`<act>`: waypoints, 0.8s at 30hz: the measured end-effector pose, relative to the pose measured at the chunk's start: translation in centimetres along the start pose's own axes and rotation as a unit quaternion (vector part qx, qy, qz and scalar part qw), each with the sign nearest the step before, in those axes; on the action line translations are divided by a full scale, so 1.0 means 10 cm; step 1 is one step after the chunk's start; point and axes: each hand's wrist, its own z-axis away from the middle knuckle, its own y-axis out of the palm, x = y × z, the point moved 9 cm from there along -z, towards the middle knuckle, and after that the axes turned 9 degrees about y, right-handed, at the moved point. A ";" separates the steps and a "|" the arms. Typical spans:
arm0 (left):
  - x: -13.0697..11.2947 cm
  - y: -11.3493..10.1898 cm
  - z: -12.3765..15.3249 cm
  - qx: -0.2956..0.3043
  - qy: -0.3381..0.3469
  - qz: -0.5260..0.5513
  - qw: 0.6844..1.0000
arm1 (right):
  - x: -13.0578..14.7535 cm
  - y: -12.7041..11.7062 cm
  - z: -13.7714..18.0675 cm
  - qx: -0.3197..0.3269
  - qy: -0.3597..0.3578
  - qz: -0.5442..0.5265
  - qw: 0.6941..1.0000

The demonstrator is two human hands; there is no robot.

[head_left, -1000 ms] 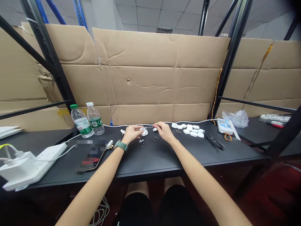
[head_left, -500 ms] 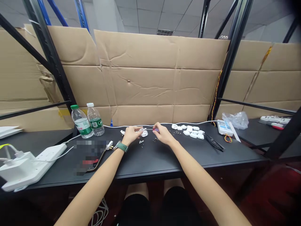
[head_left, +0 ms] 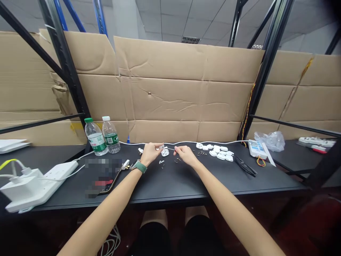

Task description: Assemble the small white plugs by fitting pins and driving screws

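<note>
White plastic catches my eye at twelve o'clock from the person's seat, where the left hand [head_left: 150,153] has its fingertip grip pinching a small white part [head_left: 162,147] over the black desk [head_left: 170,183]. Opposite it, the right hand [head_left: 185,155] pinches a thin tool [head_left: 171,148] in its grip, the shaft aimed toward nine o'clock, though I cannot tell if its tip touches the part. One rounded white piece [head_left: 165,153] lies just beside the left fingertips, white casings [head_left: 221,156] cluster at one o'clock, and two bottles [head_left: 111,137] stand near ten.
</note>
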 end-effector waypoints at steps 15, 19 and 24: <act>0.11 0.03 0.04 -0.020 -0.032 0.055 0.998 | -0.03 -0.12 -0.03 -0.060 0.000 0.007 0.998; 0.08 0.02 0.04 -0.022 -0.030 0.059 0.998 | -0.04 -0.09 -0.04 -0.051 -0.001 0.010 0.999; 0.04 0.00 0.04 -0.019 -0.025 0.048 0.998 | -0.04 -0.08 -0.04 -0.045 -0.006 0.018 0.999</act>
